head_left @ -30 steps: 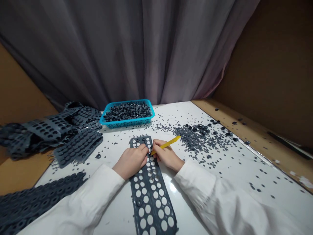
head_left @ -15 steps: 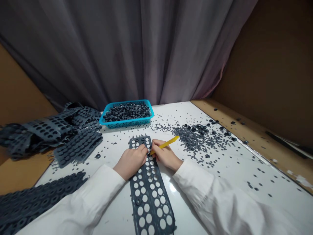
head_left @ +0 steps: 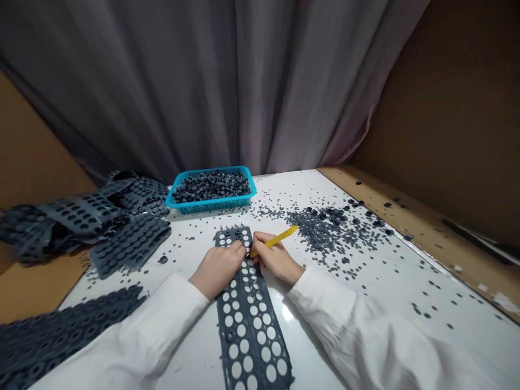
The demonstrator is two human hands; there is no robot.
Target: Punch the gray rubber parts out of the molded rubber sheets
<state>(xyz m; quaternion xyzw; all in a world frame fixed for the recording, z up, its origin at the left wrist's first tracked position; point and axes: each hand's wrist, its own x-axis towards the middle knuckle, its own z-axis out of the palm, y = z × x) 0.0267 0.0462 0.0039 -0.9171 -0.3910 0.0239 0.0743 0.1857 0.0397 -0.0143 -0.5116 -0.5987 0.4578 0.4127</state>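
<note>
Here's the dark grey rubber strip with rows of round holes, lying flat mid-worktop and running toward the near edge. The left hand rests across its far part, fingers bunched together; whether they pinch anything, I cannot tell. In comes the right hand, fingers pinching a slim yellow tool, its lower end down at the strip, right beside the left fingertips. Over at the far edge, near the left corner, sits a bright blue plastic basket full of small black pieces. Tiny dark grey discs heap toward the right edge, and studded grey rubber sheets crowd the left edge.
</note>
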